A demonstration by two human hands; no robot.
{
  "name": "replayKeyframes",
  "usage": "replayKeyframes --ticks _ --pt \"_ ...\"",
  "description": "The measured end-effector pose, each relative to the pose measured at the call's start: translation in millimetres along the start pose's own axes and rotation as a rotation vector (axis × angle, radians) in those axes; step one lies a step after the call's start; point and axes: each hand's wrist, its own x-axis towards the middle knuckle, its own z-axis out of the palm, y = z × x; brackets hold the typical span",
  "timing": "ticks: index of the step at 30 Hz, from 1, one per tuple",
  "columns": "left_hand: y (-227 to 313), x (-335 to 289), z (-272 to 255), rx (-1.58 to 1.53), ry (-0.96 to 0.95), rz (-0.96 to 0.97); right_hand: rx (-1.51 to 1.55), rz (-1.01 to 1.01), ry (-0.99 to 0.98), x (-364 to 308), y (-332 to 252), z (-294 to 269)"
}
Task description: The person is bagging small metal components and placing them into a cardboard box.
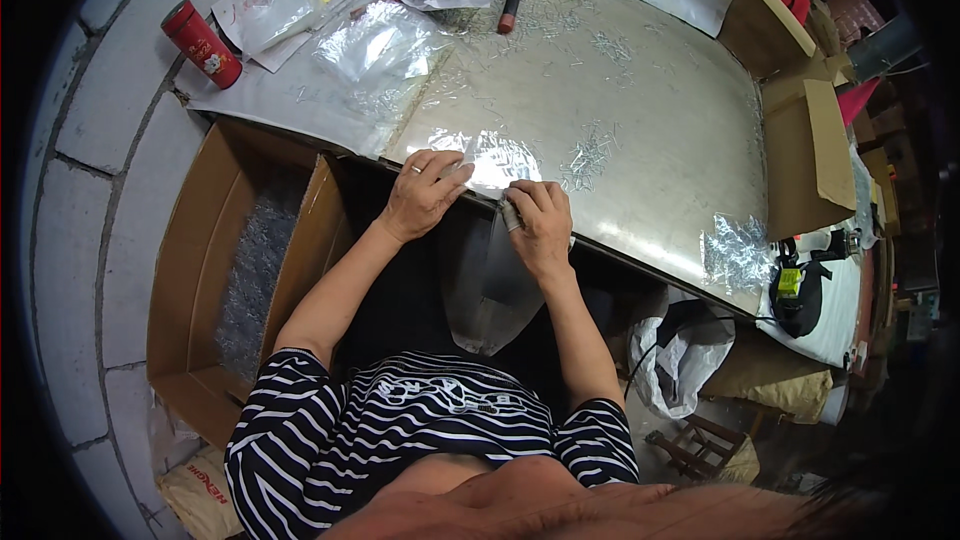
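A small clear plastic bag (503, 162) lies shiny at the near edge of the metal-topped table. My left hand (425, 198), with a ring on one finger, pinches its left side. At the bag's near right corner my right hand (541, 225) is closed, its fingers curled at the table edge; a pale wrap covers one of them. The fingertips hide how much of the bag each hand grips. Just below the hands, a grey metal chute (490, 285) hangs from the table edge. Right of the bag lies a loose pile of small metal pins or nails (588, 155).
An open cardboard box (285, 280) with many small metal pieces stands at my left. On the table are a red canister (201, 44), plastic bags (385, 50), a dark-handled tool (513, 0) and a filled clear bag (737, 252). Cardboard (810, 155) borders the right side.
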Motion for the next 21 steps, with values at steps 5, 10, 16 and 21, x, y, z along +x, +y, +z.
replayKeyframes --ticks 5,10,16,21 --pt "2 -5 6 0.015 0.094 0.010 -0.008 0.077 0.049 11 14 4" --pt "3 -2 1 -0.016 0.089 0.004 0.140 0.264 0.223 21 38 -17" --pt "-23 -9 -5 -0.252 0.084 -0.003 0.460 0.597 0.349 8 46 -36" --pt "-30 6 -4 -0.350 0.083 -0.085 0.629 0.628 0.325 -6 52 -36"
